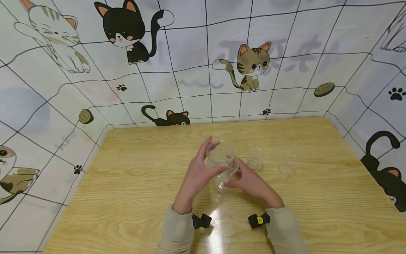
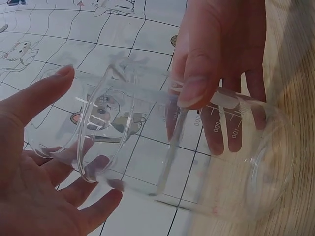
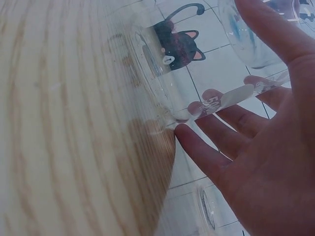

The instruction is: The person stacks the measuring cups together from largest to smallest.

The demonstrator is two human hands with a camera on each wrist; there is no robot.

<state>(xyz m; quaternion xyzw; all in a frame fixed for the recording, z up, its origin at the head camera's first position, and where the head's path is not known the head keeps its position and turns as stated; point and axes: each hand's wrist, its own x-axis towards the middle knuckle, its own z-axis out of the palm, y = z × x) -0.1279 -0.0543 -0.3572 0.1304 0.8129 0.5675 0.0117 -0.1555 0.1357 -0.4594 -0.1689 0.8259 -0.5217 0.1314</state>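
Note:
My left hand [image 1: 198,171] holds a clear glass beaker [image 1: 218,155] near its rim, thumb on the near side and fingers round the far side. Below it, my right hand [image 1: 252,180] grips a second clear beaker [image 2: 261,201], which has white printed graduations. In the left wrist view, the first beaker's lower part sits inside the second one's mouth. The right thumb lies across the graduated beaker's side, with the fingers behind it. The right wrist view shows this beaker's base close over the wooden table [image 3: 59,123].
Right of my hands, two more clear glass vessels, a nearer one [image 1: 254,159] and a farther one [image 1: 287,165], stand on the table. A white cat-patterned sheet [image 1: 190,53] rises behind and at both sides. Black devices [image 1: 201,221] are strapped at both wrists.

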